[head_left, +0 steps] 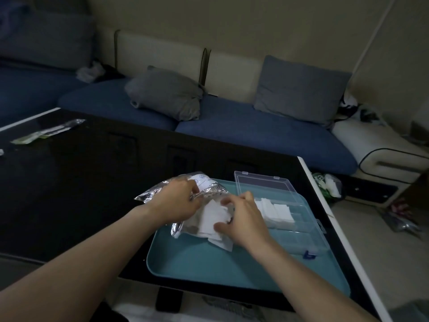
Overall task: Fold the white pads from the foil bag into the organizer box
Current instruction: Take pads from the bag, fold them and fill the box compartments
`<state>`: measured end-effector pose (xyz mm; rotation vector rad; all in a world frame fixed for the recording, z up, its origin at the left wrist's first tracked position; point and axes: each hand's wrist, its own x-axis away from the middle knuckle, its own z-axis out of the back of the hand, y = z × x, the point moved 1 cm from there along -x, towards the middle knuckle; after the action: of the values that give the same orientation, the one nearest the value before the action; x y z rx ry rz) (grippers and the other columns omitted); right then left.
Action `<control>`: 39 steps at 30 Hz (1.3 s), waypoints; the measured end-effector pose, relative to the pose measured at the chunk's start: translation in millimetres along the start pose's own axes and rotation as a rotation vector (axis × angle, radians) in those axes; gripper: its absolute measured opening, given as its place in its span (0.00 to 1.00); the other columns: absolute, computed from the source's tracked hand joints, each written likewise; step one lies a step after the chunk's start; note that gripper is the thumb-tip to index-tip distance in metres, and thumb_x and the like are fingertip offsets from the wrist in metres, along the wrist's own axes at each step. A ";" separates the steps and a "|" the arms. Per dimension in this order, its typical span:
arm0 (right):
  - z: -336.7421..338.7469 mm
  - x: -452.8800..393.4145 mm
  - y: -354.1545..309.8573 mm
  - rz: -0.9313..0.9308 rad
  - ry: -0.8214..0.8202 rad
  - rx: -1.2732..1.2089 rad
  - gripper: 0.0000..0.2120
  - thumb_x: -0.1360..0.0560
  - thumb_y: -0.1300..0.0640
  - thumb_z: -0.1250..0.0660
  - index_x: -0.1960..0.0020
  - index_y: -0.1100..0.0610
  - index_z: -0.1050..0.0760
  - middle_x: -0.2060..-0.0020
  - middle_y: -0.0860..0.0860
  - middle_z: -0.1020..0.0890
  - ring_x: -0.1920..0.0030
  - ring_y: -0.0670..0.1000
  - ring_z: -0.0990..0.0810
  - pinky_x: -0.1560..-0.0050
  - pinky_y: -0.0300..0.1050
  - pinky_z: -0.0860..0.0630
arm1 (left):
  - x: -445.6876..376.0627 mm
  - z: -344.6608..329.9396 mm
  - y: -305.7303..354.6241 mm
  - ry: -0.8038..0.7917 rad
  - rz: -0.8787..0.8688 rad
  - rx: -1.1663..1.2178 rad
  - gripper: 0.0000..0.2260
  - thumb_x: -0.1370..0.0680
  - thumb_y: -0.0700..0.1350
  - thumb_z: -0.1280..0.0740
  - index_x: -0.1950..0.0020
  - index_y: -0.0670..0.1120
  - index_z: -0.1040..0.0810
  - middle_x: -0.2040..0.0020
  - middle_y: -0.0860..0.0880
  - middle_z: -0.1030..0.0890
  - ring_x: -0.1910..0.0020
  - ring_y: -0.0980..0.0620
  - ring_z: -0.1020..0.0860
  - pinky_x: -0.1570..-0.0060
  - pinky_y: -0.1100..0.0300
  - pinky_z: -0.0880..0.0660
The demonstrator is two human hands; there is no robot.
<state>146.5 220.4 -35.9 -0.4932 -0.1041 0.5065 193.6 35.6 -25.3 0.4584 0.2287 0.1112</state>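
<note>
on the teal tray (190,270) at the worktop's right edge, left hand (176,201) grips the foil bag (185,226), its label unreadable, while right hand (243,217) pinches a white pad (214,216).

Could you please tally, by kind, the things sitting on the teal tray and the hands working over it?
Foil bag: 1
Clear organizer box: 1
Hands, left hand and right hand: 2
Loose white pads: several overlapping, exact count unclear
Total countable: 4, all over the teal tray.
</note>
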 end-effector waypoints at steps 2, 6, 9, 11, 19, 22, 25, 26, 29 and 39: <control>-1.7 0.7 -4.0 0.071 -0.048 0.134 0.35 0.34 0.47 0.20 0.30 0.50 0.28 0.42 0.50 0.32 0.40 0.54 0.28 0.41 0.46 0.27 | 0.0 -1.3 0.0 -0.009 -0.004 -0.007 0.13 0.22 0.53 0.36 0.45 0.46 0.19 0.45 0.48 0.19 0.46 0.50 0.22 0.48 0.57 0.26; -8.8 -2.3 -8.8 0.144 -0.071 0.346 0.41 0.35 0.43 0.21 0.26 0.48 0.34 0.38 0.52 0.34 0.36 0.57 0.35 0.37 0.49 0.30 | 1.9 -0.7 -0.8 -0.036 0.008 -0.007 0.16 0.21 0.56 0.37 0.45 0.47 0.19 0.48 0.48 0.18 0.47 0.48 0.22 0.47 0.54 0.25; -14.5 -4.7 -12.6 0.164 -0.055 0.450 0.32 0.33 0.42 0.24 0.33 0.50 0.27 0.40 0.53 0.35 0.37 0.57 0.37 0.40 0.49 0.32 | 2.8 -0.8 1.8 -0.044 0.011 -0.024 0.15 0.21 0.55 0.37 0.45 0.46 0.20 0.49 0.47 0.18 0.47 0.47 0.21 0.49 0.55 0.26; -21.1 -4.4 -14.7 0.191 -0.050 0.472 0.26 0.31 0.40 0.26 0.37 0.49 0.23 0.40 0.53 0.35 0.38 0.58 0.37 0.40 0.49 0.33 | 3.0 -2.0 2.4 -0.055 0.019 -0.033 0.16 0.22 0.55 0.36 0.44 0.45 0.20 0.48 0.47 0.18 0.47 0.46 0.21 0.48 0.54 0.25; -6.2 -5.2 -12.3 0.194 -0.041 0.136 0.09 0.24 0.51 0.30 0.48 0.54 0.16 0.49 0.54 0.24 0.44 0.55 0.27 0.46 0.45 0.29 | 4.2 1.8 -1.9 -0.087 0.041 -0.015 0.18 0.21 0.56 0.37 0.40 0.45 0.21 0.45 0.47 0.19 0.45 0.47 0.22 0.46 0.56 0.26; 17.5 -1.8 -4.6 0.088 -0.035 -0.067 0.07 0.23 0.51 0.29 0.61 0.49 0.20 0.59 0.51 0.23 0.54 0.52 0.25 0.62 0.38 0.33 | 5.0 4.6 -2.2 -0.093 0.057 0.010 0.18 0.21 0.57 0.37 0.39 0.45 0.21 0.45 0.48 0.19 0.46 0.49 0.22 0.49 0.58 0.28; 33.1 -1.9 8.4 -0.079 -0.014 -0.307 0.08 0.24 0.48 0.28 0.57 0.51 0.20 0.56 0.52 0.15 0.55 0.52 0.17 0.55 0.43 0.24 | 7.7 7.9 1.8 -0.100 0.050 -0.004 0.20 0.22 0.57 0.35 0.36 0.45 0.23 0.41 0.47 0.21 0.40 0.48 0.24 0.45 0.58 0.28; 36.4 -0.9 13.1 -0.134 -0.013 -0.412 0.09 0.24 0.48 0.28 0.54 0.53 0.19 0.55 0.51 0.14 0.54 0.52 0.16 0.50 0.48 0.21 | 9.1 9.1 5.1 -0.107 0.040 -0.020 0.22 0.23 0.57 0.34 0.34 0.45 0.25 0.37 0.46 0.23 0.36 0.47 0.27 0.41 0.56 0.29; 41.9 1.2 22.3 -0.263 -0.017 -0.774 0.11 0.24 0.50 0.27 0.48 0.57 0.17 0.54 0.51 0.12 0.53 0.52 0.14 0.48 0.52 0.17 | 14.0 11.7 17.4 -0.125 0.030 -0.054 0.30 0.25 0.60 0.32 0.28 0.47 0.31 0.30 0.46 0.31 0.28 0.46 0.37 0.31 0.50 0.35; 46.0 9.9 2.2 -0.149 -0.051 -1.156 0.17 0.27 0.50 0.27 0.43 0.59 0.18 0.50 0.56 0.13 0.49 0.54 0.14 0.53 0.46 0.20 | 17.5 7.6 64.0 0.022 0.041 0.764 0.14 0.25 0.56 0.28 0.47 0.47 0.20 0.55 0.51 0.15 0.56 0.52 0.16 0.55 0.54 0.18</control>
<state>144.3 246.5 3.1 -1.5877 -0.4904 0.2681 208.9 92.1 6.8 1.2228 0.2804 0.0655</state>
